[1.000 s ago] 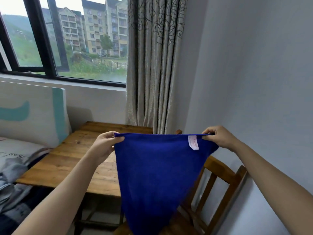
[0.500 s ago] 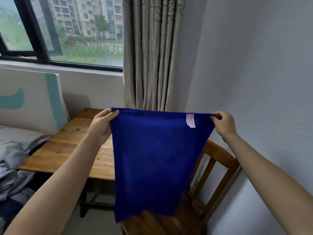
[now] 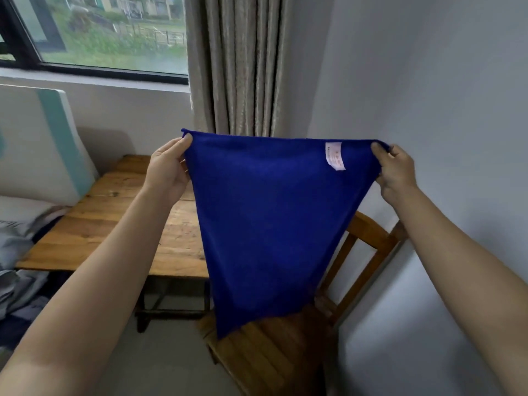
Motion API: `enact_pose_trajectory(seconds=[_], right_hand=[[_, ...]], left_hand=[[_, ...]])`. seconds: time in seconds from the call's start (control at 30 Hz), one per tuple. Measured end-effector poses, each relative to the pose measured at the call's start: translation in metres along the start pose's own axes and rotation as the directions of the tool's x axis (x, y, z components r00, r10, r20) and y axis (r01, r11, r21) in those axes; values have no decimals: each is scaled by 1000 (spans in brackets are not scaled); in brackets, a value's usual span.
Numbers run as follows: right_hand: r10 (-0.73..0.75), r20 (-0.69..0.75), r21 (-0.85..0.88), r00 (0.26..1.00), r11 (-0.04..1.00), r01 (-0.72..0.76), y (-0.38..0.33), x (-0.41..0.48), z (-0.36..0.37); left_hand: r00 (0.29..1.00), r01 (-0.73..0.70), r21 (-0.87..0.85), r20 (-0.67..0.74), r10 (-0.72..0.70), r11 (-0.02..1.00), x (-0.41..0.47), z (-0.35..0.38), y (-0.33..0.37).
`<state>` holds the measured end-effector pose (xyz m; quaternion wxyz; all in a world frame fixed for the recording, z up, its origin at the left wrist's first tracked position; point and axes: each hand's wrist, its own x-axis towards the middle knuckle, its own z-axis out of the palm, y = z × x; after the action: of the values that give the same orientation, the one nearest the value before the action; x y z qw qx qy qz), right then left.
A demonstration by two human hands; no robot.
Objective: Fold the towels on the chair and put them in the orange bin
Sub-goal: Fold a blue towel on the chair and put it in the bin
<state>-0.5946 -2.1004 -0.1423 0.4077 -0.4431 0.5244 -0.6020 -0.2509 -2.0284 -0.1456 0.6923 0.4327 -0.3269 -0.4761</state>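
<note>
The left hand (image 3: 168, 170) pinches one top corner of the blue towel (image 3: 265, 218) and the right hand (image 3: 395, 172) grips the other, fingers curled into the cloth. The top edge runs taut and level between them (label (image 3: 335, 155) nearer the right); the rest hangs toward the chair (image 3: 271, 352) seat. Neither hand is nearer, so the fold likely means bringing corner to corner.
</note>
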Motion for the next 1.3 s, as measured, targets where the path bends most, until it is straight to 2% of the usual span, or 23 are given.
enact_pose_trajectory(seconds=[0.2, 0.4, 0.53, 0.77, 0.87, 1.0, 1.3], right_hand=[[-66, -76, -25, 995, 998, 64, -12, -18, -20], [-37, -72, -21, 997, 999, 35, -9, -57, -47], [16, -20, -5, 1000, 1000, -16, 3, -93, -67], [175, 37, -49, 984, 984, -174, 60, -164, -89], [284, 3, -125, 959, 951, -282, 95, -195, -99], [412, -71, -186, 909, 889, -418, 147, -227, -116], [579, -191, -348, 793, 715, -606, 232, -257, -108]], left_hand=[[998, -1, 9, 67, 0, 1000, -8, 14, 9], [995, -1, -22, 96, 3, 1000, -61, 6, 7], [998, 28, -31, 64, -26, 999, -114, -9, -5], [981, 184, 8, -59, -184, 983, -195, -65, -62], [953, 280, 36, -127, -274, 959, -215, -86, -94], [902, 414, 155, -205, -380, 897, -240, -103, -139], [724, 679, 222, -365, -586, 700, -233, -143, -214]])
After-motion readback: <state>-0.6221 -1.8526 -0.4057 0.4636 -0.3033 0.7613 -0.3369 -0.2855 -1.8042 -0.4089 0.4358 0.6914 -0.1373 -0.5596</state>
